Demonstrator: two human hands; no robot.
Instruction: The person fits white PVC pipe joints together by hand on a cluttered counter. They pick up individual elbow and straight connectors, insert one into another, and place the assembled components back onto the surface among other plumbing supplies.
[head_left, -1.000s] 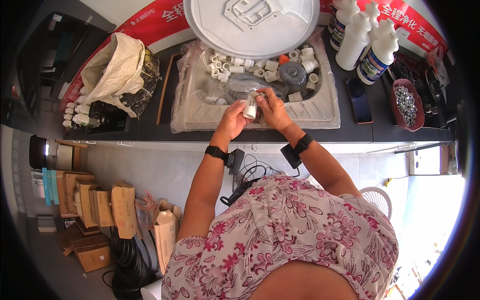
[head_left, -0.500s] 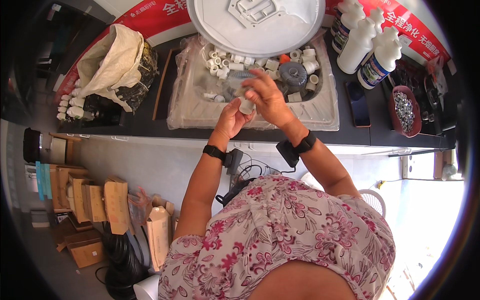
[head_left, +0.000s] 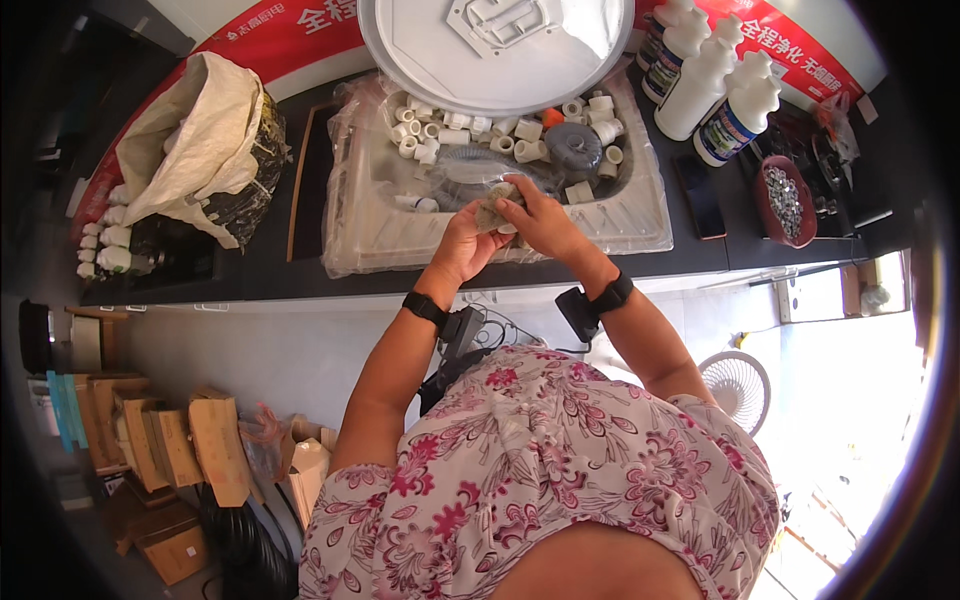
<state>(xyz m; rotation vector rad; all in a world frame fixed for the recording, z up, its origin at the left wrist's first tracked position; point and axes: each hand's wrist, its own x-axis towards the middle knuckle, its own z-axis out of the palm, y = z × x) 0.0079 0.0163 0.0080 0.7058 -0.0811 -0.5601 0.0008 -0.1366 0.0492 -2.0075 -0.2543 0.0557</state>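
Held piece: small pale fitting (head_left: 497,205), greyish-white, dull plastic look, stubby; detail too small to tell. Sits between both hands, over front part of the tray.
Left hand (head_left: 462,243): at 7 o'clock of fitting, fingers curled shut on it, thumb up; black band on wrist.
Right hand (head_left: 538,218): at 4 o'clock of fitting, fingertips pinched closed on its top edge; black band w/ small black box on wrist.
Tray (head_left: 385,235): shallow white tray, ribbed floor, under clear crinkly plastic film; on dark counter (head_left: 265,275).
Loose fittings (head_left: 440,130): white short tube pcs, scattered at 11–12 o'clock of hands, inside tray.
Grey disc (head_left: 573,146): round, ridged, dark grey, at 1 o'clock, among the white pcs.
Round lid (head_left: 497,45): big pale-grey dish, smooth rim, at 12 o'clock, overlaps tray's far edge.
Bottles (head_left: 705,75): white plastic, glossy, w/ labels, at 2 o'clock.
Sack (head_left: 195,140): cream woven bag, crumpled, at 9–10 o'clock.
Red bowl (head_left: 785,200): holds small metal bits, at 3 o'clock.
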